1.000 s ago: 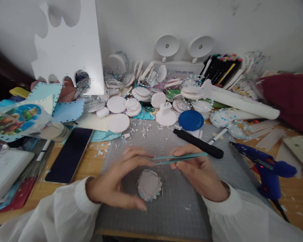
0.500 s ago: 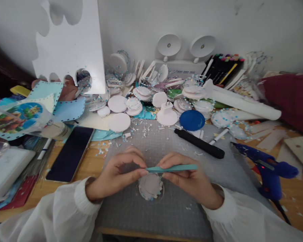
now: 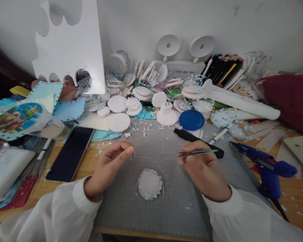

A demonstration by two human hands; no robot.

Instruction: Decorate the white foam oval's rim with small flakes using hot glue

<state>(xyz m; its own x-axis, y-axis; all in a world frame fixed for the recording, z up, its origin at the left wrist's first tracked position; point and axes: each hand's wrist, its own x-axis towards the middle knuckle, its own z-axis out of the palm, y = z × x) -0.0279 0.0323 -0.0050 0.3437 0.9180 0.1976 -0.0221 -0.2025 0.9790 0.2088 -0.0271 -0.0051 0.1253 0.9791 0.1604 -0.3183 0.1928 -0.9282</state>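
In my right hand point(image 3: 200, 164), which is somewhat blurred, are thin turquoise tweezers point(image 3: 208, 151), held level with the narrow end pointing left. My left hand point(image 3: 113, 161) is raised above the mat with thumb and forefinger pinched together; anything between those fingertips is too small to make out. A gap separates the two hands. Below and between them, a white disc point(image 3: 149, 184) edged with small pale blue and white bits lies on the grey cutting mat point(image 3: 176, 210), with a clear rim showing around it.
A blue glue gun point(image 3: 265, 164) with a red light lies at right. Near it are a black pen-like tool point(image 3: 199, 143) and a blue disc point(image 3: 192, 120). A phone point(image 3: 70, 154) rests at left. Behind, several white discs point(image 3: 119, 122) pile up before a twin-headed lamp point(image 3: 169, 44).
My hands have come apart. The right moved right and slightly up with the tweezers; the left let go of their tip and drew back left and up. The disc stayed put.
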